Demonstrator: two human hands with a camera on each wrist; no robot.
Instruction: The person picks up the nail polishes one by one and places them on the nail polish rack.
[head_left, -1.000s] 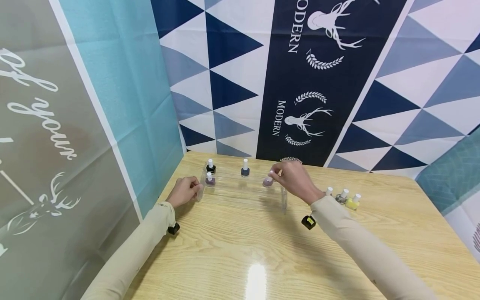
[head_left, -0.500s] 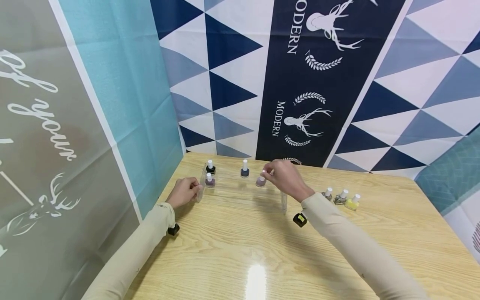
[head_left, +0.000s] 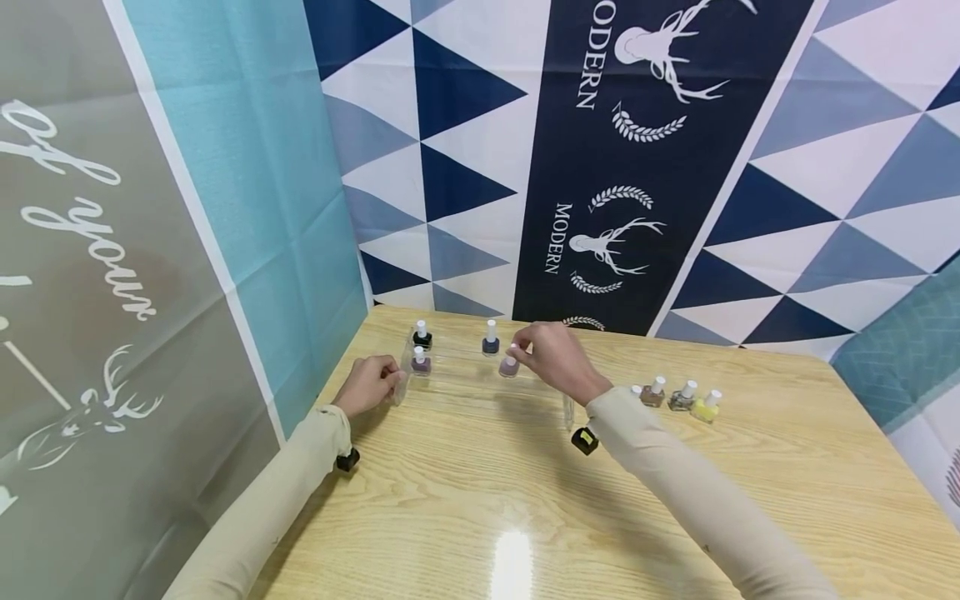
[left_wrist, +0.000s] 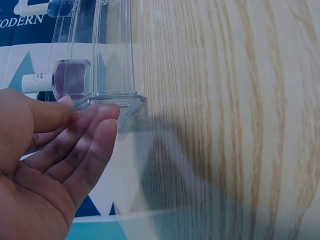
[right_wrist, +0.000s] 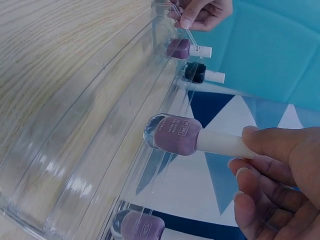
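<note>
A clear acrylic rack [head_left: 465,387] with stepped tiers stands on the wooden table. My right hand [head_left: 555,358] pinches the white cap of a mauve nail polish bottle [right_wrist: 176,134], holding it at the rack's front tiers. At the left end, my left hand [head_left: 369,383] grips the rack's side panel between thumb and fingers. Beside that hand on the rack sit a purple bottle [head_left: 421,363] and, behind it, a black bottle [head_left: 422,337]. A navy bottle [head_left: 491,342] stands mid-rack at the back. Another mauve bottle [right_wrist: 142,226] shows low in the right wrist view.
Right of the rack, several nail polish bottles stand in a row, among them a brownish one [head_left: 653,393], a dark glittery one [head_left: 683,397] and a yellow one [head_left: 706,407]. Patterned cloth walls [head_left: 450,167] border the table at the back and left.
My right hand has moved left along the rack with the mauve nail polish bottle, toward the navy one. My left hand has stayed at the rack's end.
</note>
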